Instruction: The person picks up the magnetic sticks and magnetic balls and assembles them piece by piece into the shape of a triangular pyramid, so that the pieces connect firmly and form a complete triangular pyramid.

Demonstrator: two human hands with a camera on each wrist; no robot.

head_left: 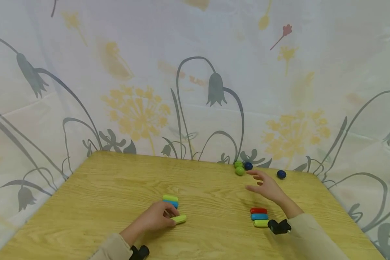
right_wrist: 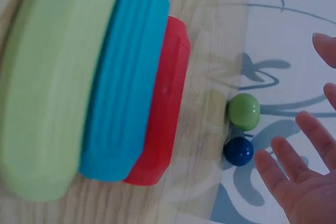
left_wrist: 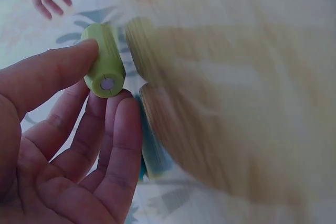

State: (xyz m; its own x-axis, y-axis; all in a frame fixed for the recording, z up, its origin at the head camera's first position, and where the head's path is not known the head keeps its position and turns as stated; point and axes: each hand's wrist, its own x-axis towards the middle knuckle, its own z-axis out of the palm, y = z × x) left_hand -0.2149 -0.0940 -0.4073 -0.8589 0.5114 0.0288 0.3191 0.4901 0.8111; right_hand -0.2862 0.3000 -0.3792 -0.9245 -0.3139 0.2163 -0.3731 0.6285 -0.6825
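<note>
My left hand [head_left: 157,216] pinches a yellow-green magnetic rod [left_wrist: 106,59] between thumb and fingers, and a round silvery magnet shows in its end. Just beyond that hand lie another yellow-green rod [head_left: 170,198] and a blue rod [head_left: 171,204], side by side. My right hand [head_left: 268,187] is over the right part of the table, fingers spread and holding nothing. Close to its fingertips are a green ball [head_left: 239,170], a second green ball [head_left: 238,164] and a dark blue ball [head_left: 248,166]. Another dark blue ball [head_left: 281,174] lies farther right.
Below my right hand a red rod [head_left: 258,210], a blue rod [head_left: 259,216] and a yellow-green rod [head_left: 261,223] lie in a row. The wood-grained table [head_left: 117,187] ends at a flower-printed cloth [head_left: 195,119] behind the balls.
</note>
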